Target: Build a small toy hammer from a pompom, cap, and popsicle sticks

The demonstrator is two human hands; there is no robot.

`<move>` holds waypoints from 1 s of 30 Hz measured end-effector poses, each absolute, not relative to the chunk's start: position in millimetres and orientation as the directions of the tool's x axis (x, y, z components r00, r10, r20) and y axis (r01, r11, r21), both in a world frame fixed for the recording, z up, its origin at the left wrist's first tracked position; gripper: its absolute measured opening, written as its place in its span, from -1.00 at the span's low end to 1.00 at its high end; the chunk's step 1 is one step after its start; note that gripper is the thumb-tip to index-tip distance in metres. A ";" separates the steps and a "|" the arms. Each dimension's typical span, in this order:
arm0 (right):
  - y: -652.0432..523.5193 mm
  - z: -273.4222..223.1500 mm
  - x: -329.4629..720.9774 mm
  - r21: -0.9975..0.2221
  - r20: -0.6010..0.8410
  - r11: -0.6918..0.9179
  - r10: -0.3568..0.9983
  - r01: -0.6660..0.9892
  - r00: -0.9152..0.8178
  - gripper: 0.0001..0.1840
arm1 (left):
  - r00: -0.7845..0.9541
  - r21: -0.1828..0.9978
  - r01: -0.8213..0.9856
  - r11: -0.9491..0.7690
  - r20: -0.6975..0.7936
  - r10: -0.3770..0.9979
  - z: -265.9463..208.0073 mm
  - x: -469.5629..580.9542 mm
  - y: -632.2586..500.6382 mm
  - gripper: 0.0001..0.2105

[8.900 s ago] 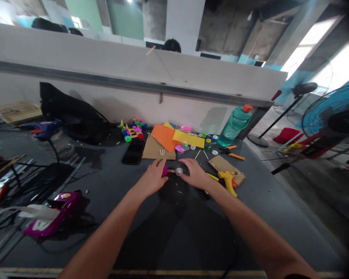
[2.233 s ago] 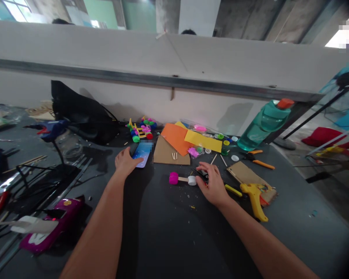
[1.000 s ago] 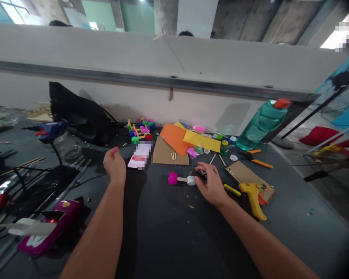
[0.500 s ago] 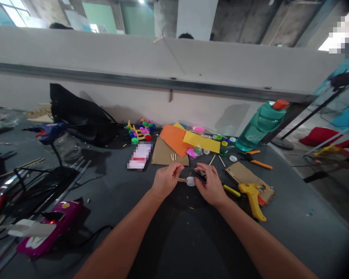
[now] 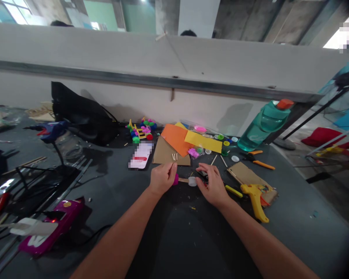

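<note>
My left hand (image 5: 163,178) is closed, thumb and fingers pinching a magenta bottle cap (image 5: 176,179) that is mostly hidden behind them. A thin wooden stick (image 5: 184,180) runs from that cap to a white bottle cap (image 5: 192,181). My right hand (image 5: 213,185) lies close on the other side, its thumb tip at the white cap's right edge. Between that thumb and the curled fingers is a gap, with a dark tool partly visible behind. Short wooden stick pieces (image 5: 175,157) lie on cardboard (image 5: 163,152) just beyond my left hand.
A yellow glue gun (image 5: 257,201) rests by my right forearm, near cardboard (image 5: 244,174) and orange-handled pliers (image 5: 261,164). A teal bottle (image 5: 257,130) stands behind. A phone (image 5: 141,155), a magenta power strip (image 5: 54,228) and a blue glue gun (image 5: 54,131) are leftward.
My left hand has shifted slightly left and turned, bringing the magenta cap into sight. My right hand stays almost in place beside the white cap. The whole view has moved slightly.
</note>
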State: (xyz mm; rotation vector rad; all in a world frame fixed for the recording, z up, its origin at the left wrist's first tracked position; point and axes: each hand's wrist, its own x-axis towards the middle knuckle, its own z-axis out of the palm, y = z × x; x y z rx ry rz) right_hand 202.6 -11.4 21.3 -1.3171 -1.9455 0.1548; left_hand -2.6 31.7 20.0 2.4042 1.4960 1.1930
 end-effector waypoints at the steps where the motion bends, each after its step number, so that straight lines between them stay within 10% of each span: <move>1: -11.5 21.4 202.6 -0.488 0.523 0.460 0.834 0.742 -0.173 -0.56 | 0.221 0.430 0.738 -0.520 0.574 0.789 19.6 -2.7 32.2 -0.69; 30: -11.7 20.8 203.1 -0.480 0.532 0.462 0.829 0.746 -0.172 -0.56 | 0.102 0.549 0.720 -0.425 0.522 0.847 11.9 -8.6 48.6 -0.81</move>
